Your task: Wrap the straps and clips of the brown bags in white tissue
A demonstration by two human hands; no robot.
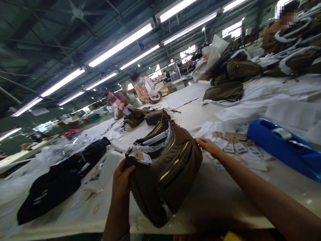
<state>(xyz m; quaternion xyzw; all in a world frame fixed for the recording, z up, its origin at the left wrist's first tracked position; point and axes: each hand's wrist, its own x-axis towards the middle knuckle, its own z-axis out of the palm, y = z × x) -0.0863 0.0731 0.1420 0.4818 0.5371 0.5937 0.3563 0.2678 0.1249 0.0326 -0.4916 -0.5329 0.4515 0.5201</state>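
A brown quilted bag point(164, 167) with gold zippers and paper-wrapped straps lies on the white table point(220, 197) in front of me. My left hand point(121, 175) grips its left end, fingers closed round the edge near a hanging tag. My right hand point(208, 146) rests at the bag's right side, fingers stretched toward it, beside scattered paper tags point(234, 144).
A black bag in plastic wrap point(62, 177) lies at the left. A blue tray point(283, 147) sits at the right. More brown bags point(224, 90) and white wrapping lie farther along the table. Other people stand working at the far end and top right.
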